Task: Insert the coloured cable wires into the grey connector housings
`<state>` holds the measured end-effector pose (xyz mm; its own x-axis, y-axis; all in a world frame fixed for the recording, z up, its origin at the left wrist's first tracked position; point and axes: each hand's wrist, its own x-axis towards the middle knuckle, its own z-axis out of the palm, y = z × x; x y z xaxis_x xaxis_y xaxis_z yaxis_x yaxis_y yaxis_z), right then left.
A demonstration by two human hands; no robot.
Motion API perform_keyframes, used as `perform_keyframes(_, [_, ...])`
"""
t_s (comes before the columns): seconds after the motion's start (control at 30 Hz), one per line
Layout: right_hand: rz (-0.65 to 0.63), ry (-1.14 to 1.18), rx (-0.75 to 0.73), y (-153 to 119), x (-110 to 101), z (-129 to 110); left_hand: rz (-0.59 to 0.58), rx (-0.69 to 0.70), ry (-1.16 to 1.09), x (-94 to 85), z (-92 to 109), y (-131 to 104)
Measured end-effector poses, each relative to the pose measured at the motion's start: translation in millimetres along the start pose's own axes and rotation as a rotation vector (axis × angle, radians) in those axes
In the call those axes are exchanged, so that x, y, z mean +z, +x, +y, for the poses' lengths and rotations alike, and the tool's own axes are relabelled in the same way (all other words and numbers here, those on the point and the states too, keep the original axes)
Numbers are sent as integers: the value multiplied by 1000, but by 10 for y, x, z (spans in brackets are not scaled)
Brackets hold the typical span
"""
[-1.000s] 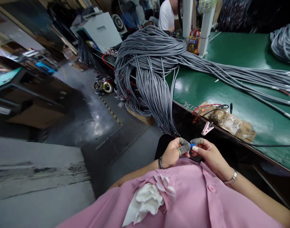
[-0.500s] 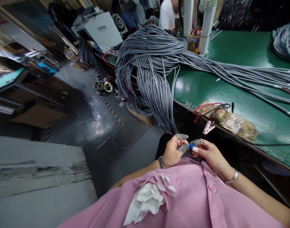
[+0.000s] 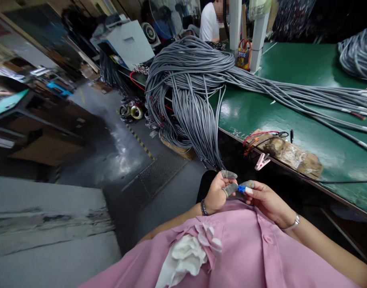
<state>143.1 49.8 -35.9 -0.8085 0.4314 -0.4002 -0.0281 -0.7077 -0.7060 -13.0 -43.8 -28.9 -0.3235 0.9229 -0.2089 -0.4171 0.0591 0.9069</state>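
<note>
Between the fingertips of my two hands, in front of my waist, is a small blue plastic piece (image 3: 241,189) that looks like a connector. My right hand (image 3: 265,200) pinches it between thumb and a finger in a grey finger cot. My left hand (image 3: 217,194), closed and with grey cots on thumb and finger, meets the blue piece from the other side. Whatever its fingertips hold is too small to make out. Just behind my left hand, the lower ends of a thick bundle of grey cables (image 3: 198,116) hang down from the table.
The green table (image 3: 246,108) carries more grey cables and a taped wooden block (image 3: 291,154) with wires. A pink clip (image 3: 262,161) hangs at its edge. A grey surface (image 3: 51,216) stands at left. Across the table sits a person in a white shirt (image 3: 209,24).
More of the blue piece shows between my fingertips, and my right fingers have shifted slightly on it. The view has tilted a little; the cables lie as before.
</note>
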Motion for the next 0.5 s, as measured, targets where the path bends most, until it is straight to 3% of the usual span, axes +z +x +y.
perform_keyframes(0.27, [-148, 123, 79, -64, 27, -10, -85, 25, 34, 118, 108, -36])
perform_keyframes(0.5, [89, -87, -181, -26, 60, -41, 23, 41, 28, 71, 13, -1])
